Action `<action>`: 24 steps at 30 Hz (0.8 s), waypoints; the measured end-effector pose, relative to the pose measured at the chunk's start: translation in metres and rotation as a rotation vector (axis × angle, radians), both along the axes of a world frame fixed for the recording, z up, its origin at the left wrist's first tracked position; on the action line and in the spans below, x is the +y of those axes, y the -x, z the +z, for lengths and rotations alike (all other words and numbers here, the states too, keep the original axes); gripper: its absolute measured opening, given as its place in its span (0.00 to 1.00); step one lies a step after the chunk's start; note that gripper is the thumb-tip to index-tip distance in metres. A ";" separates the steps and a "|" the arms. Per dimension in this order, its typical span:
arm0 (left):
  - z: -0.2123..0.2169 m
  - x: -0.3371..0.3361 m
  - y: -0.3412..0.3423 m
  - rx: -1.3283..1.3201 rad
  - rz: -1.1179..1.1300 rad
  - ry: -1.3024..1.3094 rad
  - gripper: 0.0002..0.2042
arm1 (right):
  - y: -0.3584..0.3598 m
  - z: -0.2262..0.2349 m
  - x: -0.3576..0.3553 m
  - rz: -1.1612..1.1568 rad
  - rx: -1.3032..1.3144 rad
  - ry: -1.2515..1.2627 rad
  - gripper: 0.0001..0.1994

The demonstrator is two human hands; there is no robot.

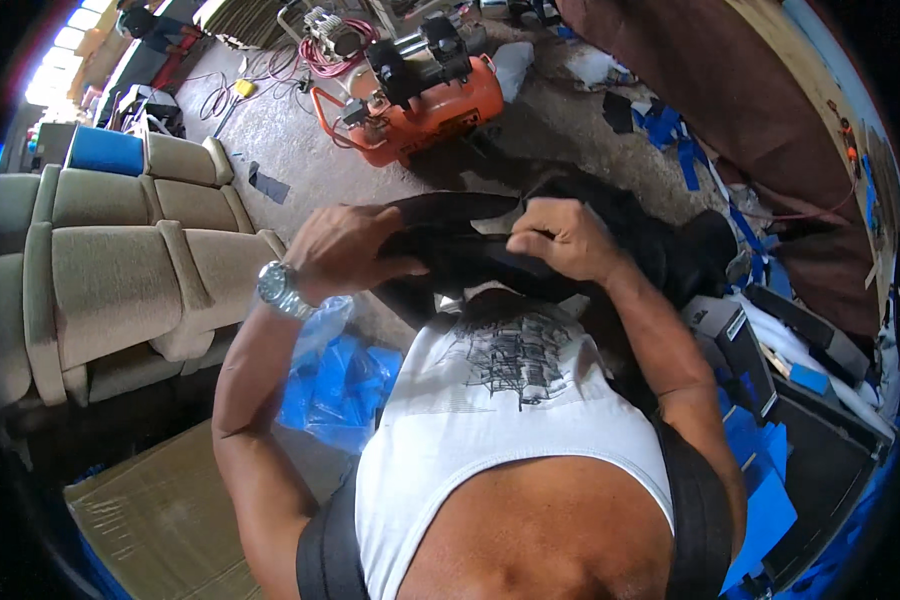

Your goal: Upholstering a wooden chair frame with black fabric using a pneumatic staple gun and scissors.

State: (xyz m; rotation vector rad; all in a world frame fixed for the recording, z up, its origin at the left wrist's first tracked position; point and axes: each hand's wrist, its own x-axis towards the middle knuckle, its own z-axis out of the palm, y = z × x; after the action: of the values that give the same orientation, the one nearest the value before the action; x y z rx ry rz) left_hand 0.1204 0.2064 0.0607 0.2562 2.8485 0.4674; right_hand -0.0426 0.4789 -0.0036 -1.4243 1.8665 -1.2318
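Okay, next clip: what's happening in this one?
A person in a white sleeveless shirt grips a piece of black fabric with both hands, held up at chest height. The left hand, a watch on its wrist, and the right hand each pinch it. Behind it on the floor stands an orange air compressor; beige seat cushions sit at the left.

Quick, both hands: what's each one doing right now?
Left hand: closed, gripping the black fabric piece at its left end.
Right hand: closed, pinching the same black fabric piece near its middle.
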 end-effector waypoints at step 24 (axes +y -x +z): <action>0.121 -0.532 -0.476 0.574 0.908 1.001 0.25 | 0.075 0.075 0.094 -0.579 0.391 -0.398 0.17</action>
State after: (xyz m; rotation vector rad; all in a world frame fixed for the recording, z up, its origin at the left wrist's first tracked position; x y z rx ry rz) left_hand 0.5964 -0.3257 0.1818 -1.2679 3.1104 -1.0756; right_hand -0.1172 0.5731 0.0716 -0.9817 2.7387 -0.7582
